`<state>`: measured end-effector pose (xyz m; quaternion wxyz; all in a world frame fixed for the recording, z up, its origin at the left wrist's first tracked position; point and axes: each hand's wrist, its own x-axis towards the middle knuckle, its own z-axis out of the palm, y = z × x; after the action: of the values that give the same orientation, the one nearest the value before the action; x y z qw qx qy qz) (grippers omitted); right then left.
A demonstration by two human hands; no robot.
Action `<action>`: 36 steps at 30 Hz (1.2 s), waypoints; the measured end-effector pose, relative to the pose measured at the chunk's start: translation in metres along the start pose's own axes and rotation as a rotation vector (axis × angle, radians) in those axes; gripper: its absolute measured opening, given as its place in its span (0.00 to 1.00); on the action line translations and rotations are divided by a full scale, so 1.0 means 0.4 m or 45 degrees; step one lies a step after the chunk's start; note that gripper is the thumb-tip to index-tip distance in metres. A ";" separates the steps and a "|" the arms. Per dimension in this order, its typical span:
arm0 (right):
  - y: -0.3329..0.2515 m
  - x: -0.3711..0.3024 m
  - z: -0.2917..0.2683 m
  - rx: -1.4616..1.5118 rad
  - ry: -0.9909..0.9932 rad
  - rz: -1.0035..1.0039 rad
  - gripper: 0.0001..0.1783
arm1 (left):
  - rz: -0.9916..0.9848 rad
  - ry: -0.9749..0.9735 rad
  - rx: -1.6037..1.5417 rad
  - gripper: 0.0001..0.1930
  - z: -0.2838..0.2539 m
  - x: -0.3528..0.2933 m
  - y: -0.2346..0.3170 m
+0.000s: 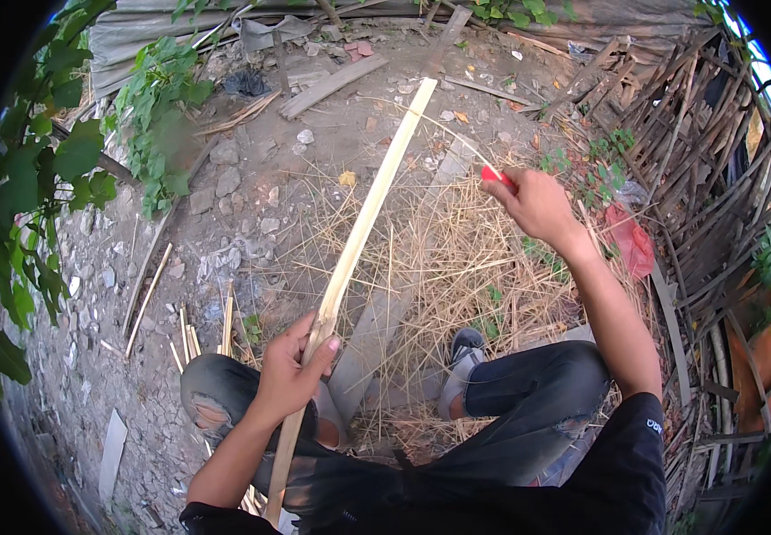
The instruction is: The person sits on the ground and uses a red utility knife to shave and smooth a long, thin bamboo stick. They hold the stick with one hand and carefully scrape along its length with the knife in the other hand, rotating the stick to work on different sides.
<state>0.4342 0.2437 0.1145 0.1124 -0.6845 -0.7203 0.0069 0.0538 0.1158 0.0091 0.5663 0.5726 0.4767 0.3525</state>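
Pale strip: long and narrow (pixel 369 214), running from beside my left thigh up and away between my knees, its far end raised toward the top and leaning right.
Left grip: my left hand (pixel 292 373) is closed around the strip near my left knee, thumb laid along the upper face, fingers curled round the far edge.
Left forearm: rises from the lower edge, slanting inward to the wrist.
Right grip: my right hand (pixel 537 209) pinches a small red piece (pixel 497 176) between thumb and fingers (what the piece is, I cannot tell).
Thin sliver: pale and bowed (pixel 457 137), reaching from the red piece toward the strip's far end and crossing it there; whether they touch, I cannot tell.
Right forearm: elbow bent out to my right, forearm angled up and inward, hand well forward of the left.
Legs: dark torn jeans (pixel 541 383), knees bent and apart.
Ground between feet: a heap of straw-coloured shavings (pixel 510 276), partly over a grey board (pixel 369 343).
Left knee: more pale sticks (pixel 227 319) just beyond it.
Right edge: stacked dark sticks (pixel 684 125).
Left edge: leafy vines (pixel 149 134).
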 end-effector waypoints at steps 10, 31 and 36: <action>-0.078 -0.062 0.244 -0.357 -1.256 -0.236 0.32 | -0.067 0.248 0.133 0.24 0.002 0.024 -0.018; 0.181 0.092 0.258 1.487 0.426 0.611 0.28 | 0.161 0.047 0.372 0.23 0.037 0.026 -0.049; 0.047 0.005 0.245 0.898 0.020 0.443 0.44 | 0.119 0.108 0.324 0.23 0.035 0.031 -0.042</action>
<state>0.4357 0.2609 0.0161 0.3434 -0.7157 -0.5461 0.2677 0.0683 0.1215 -0.0108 0.4516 0.6459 0.5137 0.3391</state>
